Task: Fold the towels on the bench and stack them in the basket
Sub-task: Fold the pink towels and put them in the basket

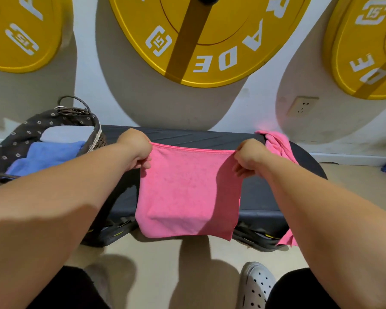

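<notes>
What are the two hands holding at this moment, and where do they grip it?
A pink towel, pinched at its top corners: left hand on one, right hand on the other.

A: What hangs on the white wall (85,70)?
B: Three yellow weight plates — a left plate (16,36), a middle plate (221,41) and a right plate (366,52), each marked 15 in white.
A: Anything lower down?
B: A wall socket (302,106) below the right plate, and a grey perforated clog (255,286) on the beige floor (165,259)
</notes>
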